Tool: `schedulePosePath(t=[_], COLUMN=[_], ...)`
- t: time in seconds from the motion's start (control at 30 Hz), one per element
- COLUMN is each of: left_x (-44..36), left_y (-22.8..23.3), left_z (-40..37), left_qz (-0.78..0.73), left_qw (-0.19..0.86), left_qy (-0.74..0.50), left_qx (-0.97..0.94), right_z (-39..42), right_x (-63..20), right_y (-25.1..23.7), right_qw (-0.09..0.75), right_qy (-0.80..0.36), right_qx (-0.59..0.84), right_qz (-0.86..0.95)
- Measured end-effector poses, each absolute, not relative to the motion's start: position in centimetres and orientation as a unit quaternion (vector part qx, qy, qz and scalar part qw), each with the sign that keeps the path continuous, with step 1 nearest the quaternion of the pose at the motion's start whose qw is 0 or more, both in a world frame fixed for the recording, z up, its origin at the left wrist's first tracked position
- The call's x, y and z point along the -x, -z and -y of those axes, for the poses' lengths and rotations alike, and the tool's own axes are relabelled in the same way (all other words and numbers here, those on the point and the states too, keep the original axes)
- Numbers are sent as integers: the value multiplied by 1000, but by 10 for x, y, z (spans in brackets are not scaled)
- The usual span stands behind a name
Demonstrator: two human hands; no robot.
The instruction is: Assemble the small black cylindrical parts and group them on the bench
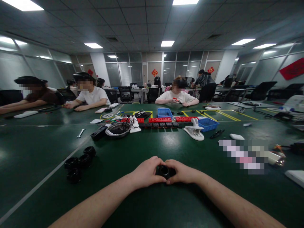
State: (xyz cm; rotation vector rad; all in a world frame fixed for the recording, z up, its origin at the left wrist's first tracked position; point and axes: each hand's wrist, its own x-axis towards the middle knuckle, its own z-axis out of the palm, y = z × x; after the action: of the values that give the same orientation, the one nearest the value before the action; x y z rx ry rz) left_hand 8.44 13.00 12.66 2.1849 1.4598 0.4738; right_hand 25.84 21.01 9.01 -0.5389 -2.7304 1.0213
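A small black round part with a hole in its middle (164, 171) is held between my two hands, low over the green table. My left hand (149, 171) curls round its left side, thumb and fingers closed on it. From the right, my right hand (181, 172) grips the same part, and the fingertips of both hands meet at it. Further left on the table, several similar glossy black round parts (85, 160) stand in a group, apart from my hands. What the held part is exactly, I cannot tell.
Ahead lie a metal bowl (118, 130), a white clamp base (195, 130), red socket strips (160, 119) and blue trays (207, 124). A wrench (81, 133) lies left. Lamp-like parts (276, 158) are at right. Co-workers sit across the green table (114, 202).
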Motion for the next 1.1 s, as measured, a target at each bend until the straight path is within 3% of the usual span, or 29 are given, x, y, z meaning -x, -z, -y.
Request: schedulePosePath(t=[0.73,1.1], left_x=[-91,-101], left_y=[-125,-118], left_z=[-128,-123], left_qz=[-560,-679], left_qw=[225,134], left_qy=[-177,-170], left_qx=[-777,-701], right_z=[-207,-182], right_x=[-256,-236], right_y=[-88,-73], right_qw=[85,147], right_qy=[-350,-108], right_qx=[243,400], right_qz=[901,898])
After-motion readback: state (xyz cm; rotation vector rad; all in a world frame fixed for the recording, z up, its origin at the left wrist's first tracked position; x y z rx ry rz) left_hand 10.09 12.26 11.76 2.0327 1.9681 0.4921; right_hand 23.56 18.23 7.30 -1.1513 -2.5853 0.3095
